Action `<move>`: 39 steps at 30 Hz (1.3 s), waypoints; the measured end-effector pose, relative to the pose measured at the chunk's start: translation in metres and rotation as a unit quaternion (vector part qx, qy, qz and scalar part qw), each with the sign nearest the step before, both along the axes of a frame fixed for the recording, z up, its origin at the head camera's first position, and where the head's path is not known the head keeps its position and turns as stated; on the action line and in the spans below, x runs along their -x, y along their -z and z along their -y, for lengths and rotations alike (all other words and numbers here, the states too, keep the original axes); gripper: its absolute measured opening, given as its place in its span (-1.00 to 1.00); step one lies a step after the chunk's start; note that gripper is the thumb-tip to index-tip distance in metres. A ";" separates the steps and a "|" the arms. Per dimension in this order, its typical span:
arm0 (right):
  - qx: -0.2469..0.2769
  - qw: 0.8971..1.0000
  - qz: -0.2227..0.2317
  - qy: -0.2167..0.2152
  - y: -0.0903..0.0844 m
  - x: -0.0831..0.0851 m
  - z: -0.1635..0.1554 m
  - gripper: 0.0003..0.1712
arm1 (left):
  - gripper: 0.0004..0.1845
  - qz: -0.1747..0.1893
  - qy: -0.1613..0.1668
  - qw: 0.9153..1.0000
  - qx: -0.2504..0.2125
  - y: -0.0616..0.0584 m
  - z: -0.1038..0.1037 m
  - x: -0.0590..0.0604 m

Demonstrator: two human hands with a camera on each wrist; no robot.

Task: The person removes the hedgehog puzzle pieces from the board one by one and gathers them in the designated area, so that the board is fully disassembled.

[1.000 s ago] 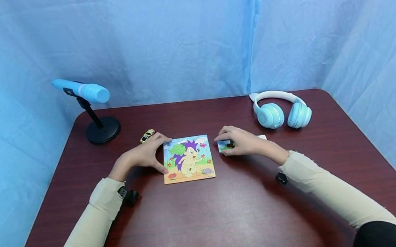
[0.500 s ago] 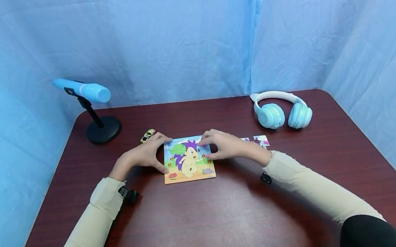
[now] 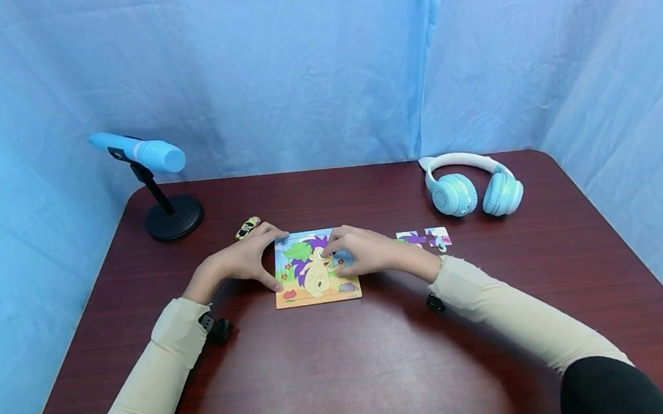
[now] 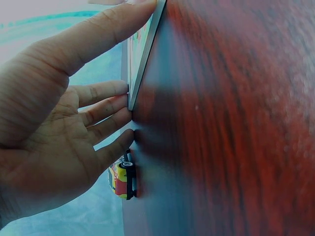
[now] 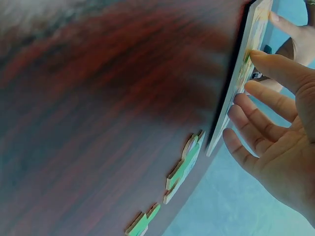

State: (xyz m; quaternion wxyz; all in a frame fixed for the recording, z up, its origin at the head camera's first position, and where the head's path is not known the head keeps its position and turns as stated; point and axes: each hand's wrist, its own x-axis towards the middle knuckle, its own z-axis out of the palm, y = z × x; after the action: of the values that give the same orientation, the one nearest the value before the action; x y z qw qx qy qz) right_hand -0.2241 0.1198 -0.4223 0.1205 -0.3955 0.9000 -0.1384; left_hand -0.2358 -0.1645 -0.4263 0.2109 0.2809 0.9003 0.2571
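A square puzzle board [image 3: 317, 282] with a purple-haired cartoon hedgehog lies flat on the table. My left hand [image 3: 246, 258] rests along its left side, thumb at the lower edge and fingertips near the upper corner. In the left wrist view those fingers are nearly straight. Over the board's right half, my right hand [image 3: 365, 249] holds a small blue puzzle piece [image 3: 344, 257] between thumb and fingers, low over the picture; whether it touches the board I cannot tell. The right fingers hide part of the picture.
Loose puzzle pieces [image 3: 437, 235] lie right of the board, partly behind the right wrist. A toy car [image 3: 247, 228] sits just beyond the left fingers. A blue microphone [image 3: 152, 154] on a black stand is back left, headphones [image 3: 452, 194] back right.
My right hand has picked up a puzzle piece from beside the board and moved left over the board with it. The left hand stays at the board's left side.
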 end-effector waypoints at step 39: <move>0.015 0.999 0.022 -0.028 -0.003 0.006 0.008 -0.65 | 0.12 -0.001 0.002 1.000 0.000 0.003 0.000 0.003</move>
State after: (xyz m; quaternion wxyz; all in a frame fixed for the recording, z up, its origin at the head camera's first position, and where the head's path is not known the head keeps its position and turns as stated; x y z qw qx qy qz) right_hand -0.2300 0.1116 -0.4188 0.1384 -0.4195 0.8834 -0.1566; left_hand -0.2384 -0.1645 -0.4292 0.2106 0.2831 0.8998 0.2566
